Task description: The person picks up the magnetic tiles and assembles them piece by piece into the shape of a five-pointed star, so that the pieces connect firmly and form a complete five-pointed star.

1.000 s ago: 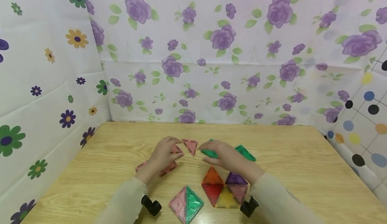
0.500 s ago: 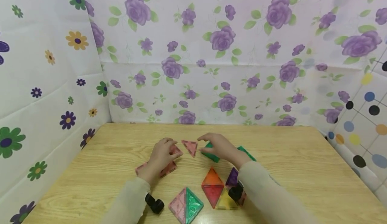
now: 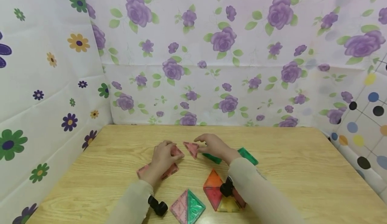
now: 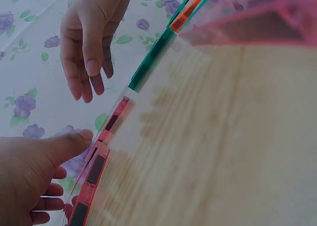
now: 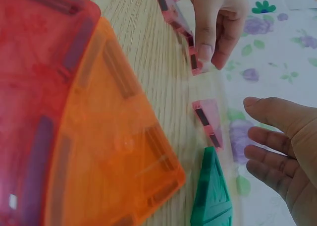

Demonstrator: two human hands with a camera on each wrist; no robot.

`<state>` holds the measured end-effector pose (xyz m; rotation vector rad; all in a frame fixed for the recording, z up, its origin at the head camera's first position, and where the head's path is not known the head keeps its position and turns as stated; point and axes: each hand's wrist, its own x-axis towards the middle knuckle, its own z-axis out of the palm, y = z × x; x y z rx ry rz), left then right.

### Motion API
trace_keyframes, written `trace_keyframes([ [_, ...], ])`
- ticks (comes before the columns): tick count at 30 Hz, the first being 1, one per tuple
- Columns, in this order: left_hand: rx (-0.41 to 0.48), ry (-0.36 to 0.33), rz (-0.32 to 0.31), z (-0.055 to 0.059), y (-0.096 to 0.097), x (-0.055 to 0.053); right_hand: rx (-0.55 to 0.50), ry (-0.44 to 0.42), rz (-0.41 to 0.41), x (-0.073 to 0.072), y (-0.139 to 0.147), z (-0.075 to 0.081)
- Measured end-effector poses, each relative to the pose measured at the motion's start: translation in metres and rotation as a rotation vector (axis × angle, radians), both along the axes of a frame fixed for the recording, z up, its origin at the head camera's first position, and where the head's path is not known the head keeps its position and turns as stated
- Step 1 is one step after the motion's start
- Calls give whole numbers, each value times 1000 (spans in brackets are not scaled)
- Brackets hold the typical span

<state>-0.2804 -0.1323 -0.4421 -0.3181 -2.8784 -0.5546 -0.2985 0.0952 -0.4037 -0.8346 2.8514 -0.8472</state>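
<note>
In the head view, my left hand [image 3: 163, 154] holds a pink triangular magnetic tile [image 3: 178, 151] on the table, thumb on one side and fingertips on the other. More pink tile [image 3: 170, 171] shows under that wrist. A loose pink triangle [image 3: 191, 149] lies between the two hands. My right hand [image 3: 216, 146] hovers beside it with fingers spread, partly covering a green tile [image 3: 213, 158]. From the right wrist, the fingers and thumb stand apart with nothing between them, next to the small pink triangle [image 5: 208, 119] and the green tile [image 5: 213, 191].
Nearer the front, an orange triangle [image 3: 213, 179], a red triangle [image 3: 213, 197] and a yellow tile [image 3: 228, 204] form a cluster, partly under the right sleeve. A diamond of pink tile [image 3: 180, 206] and green tile [image 3: 195, 206] lies left of it. Another green tile [image 3: 248, 156] sits right.
My right hand has moved left from over the green tile toward the loose pink triangle, its fingers opening. The left hand stays in place at its pink tile.
</note>
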Motion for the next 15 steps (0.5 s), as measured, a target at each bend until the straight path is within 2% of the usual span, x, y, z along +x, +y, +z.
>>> trace_keyframes([
  [5, 29, -5, 15, -4, 1, 0, 25, -27, 6, -3, -5, -5],
  [8, 63, 3, 3, -6, 1, 0, 27, -49, 32, -5, -8, -8],
  [12, 92, 7, -25, -9, 1, -2, 57, -3, 89, -8, -11, -12],
  [15, 101, 1, -31, -8, 0, -2, 96, 44, 101, -10, -13, -14],
])
